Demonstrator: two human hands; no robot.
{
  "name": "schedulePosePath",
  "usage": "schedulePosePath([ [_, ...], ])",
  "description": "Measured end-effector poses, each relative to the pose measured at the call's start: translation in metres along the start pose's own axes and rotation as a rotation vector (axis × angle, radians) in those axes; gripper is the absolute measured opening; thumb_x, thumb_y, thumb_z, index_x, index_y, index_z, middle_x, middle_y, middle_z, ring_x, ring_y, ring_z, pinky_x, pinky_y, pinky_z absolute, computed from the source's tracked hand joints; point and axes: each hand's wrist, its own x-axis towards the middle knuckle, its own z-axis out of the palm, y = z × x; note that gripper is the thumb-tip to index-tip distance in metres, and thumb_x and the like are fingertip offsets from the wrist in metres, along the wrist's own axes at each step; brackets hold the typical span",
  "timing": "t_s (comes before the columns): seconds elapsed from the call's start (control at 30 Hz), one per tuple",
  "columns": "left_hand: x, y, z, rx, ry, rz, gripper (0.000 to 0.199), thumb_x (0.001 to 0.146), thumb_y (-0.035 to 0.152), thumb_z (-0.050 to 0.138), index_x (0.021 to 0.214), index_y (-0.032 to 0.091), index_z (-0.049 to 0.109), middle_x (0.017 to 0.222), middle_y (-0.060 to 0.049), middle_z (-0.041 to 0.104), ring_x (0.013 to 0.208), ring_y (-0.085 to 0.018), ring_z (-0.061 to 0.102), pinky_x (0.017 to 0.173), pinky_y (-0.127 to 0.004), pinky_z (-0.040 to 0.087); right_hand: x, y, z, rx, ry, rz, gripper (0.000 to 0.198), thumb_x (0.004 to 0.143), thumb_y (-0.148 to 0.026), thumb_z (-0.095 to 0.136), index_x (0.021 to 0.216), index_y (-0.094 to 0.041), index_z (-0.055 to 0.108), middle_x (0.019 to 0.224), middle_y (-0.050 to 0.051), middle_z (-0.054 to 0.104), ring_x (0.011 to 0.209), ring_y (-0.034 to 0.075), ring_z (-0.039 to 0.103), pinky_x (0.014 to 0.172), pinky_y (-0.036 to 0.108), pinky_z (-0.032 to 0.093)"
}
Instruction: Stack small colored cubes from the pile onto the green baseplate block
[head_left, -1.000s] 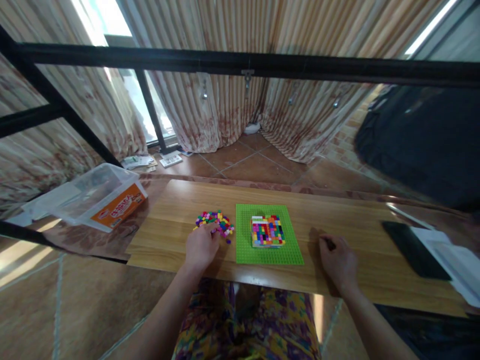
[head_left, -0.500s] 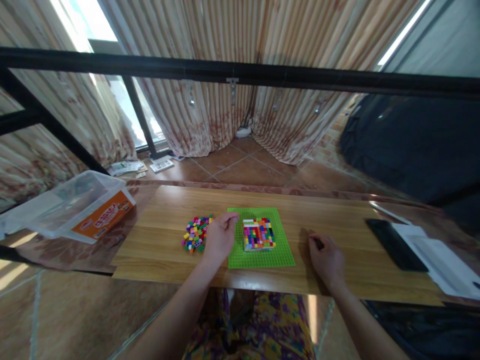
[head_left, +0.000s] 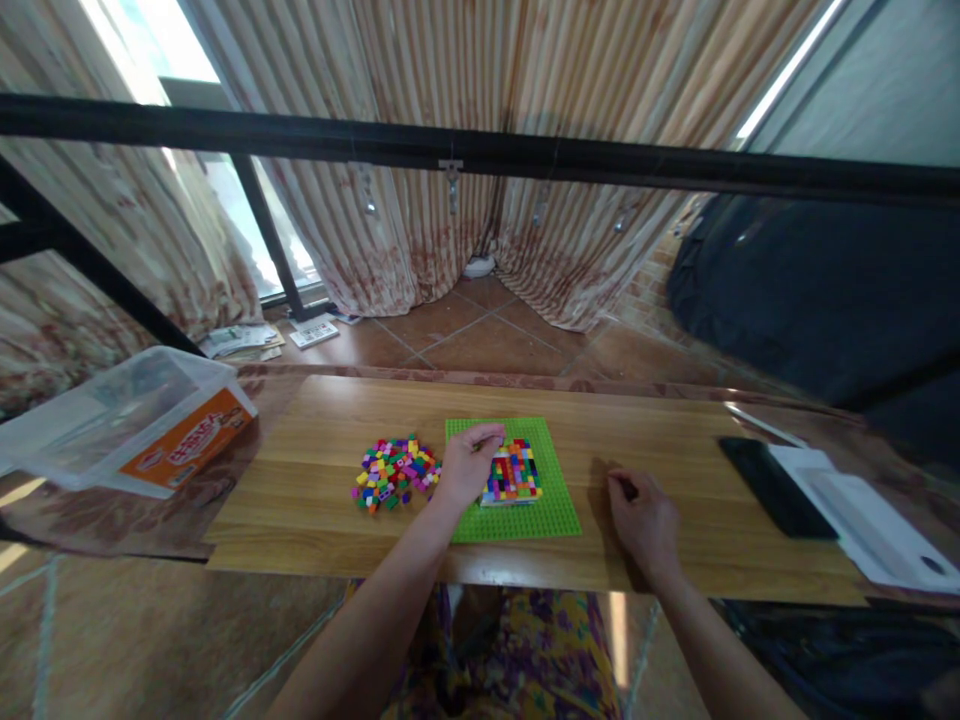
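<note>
My left hand (head_left: pixel 469 468) is over the left part of a multicoloured block of small building bricks (head_left: pixel 519 474), its thumb and fingers pinched together near the block's far left corner. Whatever is between those fingertips is too small to make out. The block sits on a green studded baseplate (head_left: pixel 561 505), partly covered by my hand. Left of the baseplate lies a loose pile of small coloured bricks (head_left: pixel 394 470). My right hand (head_left: pixel 643 520) rests on the table to the right of the baseplate, fingers curled in with nothing visible in them.
The wooden table (head_left: pixel 300 500) carries a dark flat object (head_left: pixel 776 487) and a white tray-like piece (head_left: pixel 862 520) at its right end. A clear plastic bin (head_left: pixel 180 390) with an orange label stands beyond the left edge. A black metal bar (head_left: pixel 600 160) crosses behind the table.
My left hand has moved right, from between the pile and the block to over the block's left side, uncovering more of the pile. The right hand stays put; the view has shifted slightly.
</note>
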Motion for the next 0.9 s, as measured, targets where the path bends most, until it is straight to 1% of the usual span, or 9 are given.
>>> schedulePosePath([
  [0.17,0.0003,0.0094,-0.0023,-0.003,-0.039,-0.020,0.020,0.079,0.011,0.062,0.090,0.019,0.076,0.096,-0.005,0.077,0.092,-0.019,0.070,0.092,-0.035,0.053,0.0005,0.0001,-0.0008,-0.004,-0.015,0.015,0.034,0.084,-0.043,0.045,0.083,-0.017,0.068,0.085,0.011,0.068,0.073,0.020,0.058,0.067,0.031,0.041],
  [0.37,-0.0007,0.0118,-0.0044,0.018,-0.069,-0.009,0.020,0.079,0.010,0.062,0.091,0.018,0.075,0.099,-0.007,0.077,0.093,-0.019,0.071,0.093,-0.036,0.054,0.0001,0.0007,-0.0009,-0.018,-0.011,0.021,0.033,0.084,-0.041,0.046,0.084,-0.016,0.068,0.085,0.011,0.068,0.074,0.020,0.058,0.067,0.031,0.041],
  [0.6,-0.0003,0.0075,-0.0058,0.138,-0.089,0.087,0.024,0.080,0.011,0.060,0.097,0.018,0.075,0.105,-0.008,0.076,0.096,-0.021,0.071,0.095,-0.039,0.053,0.0001,0.0020,-0.0009,-0.025,-0.013,0.008,0.033,0.084,-0.040,0.046,0.085,-0.016,0.069,0.088,0.012,0.069,0.077,0.021,0.059,0.068,0.032,0.042],
  [0.7,0.0007,0.0048,-0.0059,0.160,-0.095,0.086,0.025,0.081,0.011,0.059,0.101,0.017,0.074,0.106,-0.009,0.075,0.094,-0.021,0.072,0.093,-0.038,0.055,-0.0002,0.0013,-0.0014,-0.019,-0.014,-0.001,0.032,0.084,-0.040,0.047,0.084,-0.016,0.069,0.087,0.011,0.069,0.075,0.020,0.058,0.068,0.032,0.042],
  [0.9,0.0047,0.0046,-0.0051,0.196,-0.120,0.028,0.027,0.079,0.006,0.059,0.101,0.015,0.073,0.097,-0.008,0.077,0.088,-0.018,0.073,0.084,-0.032,0.058,-0.0004,0.0016,-0.0011,-0.012,-0.002,-0.007,0.032,0.084,-0.040,0.046,0.084,-0.016,0.068,0.086,0.011,0.068,0.074,0.020,0.058,0.068,0.032,0.043],
])
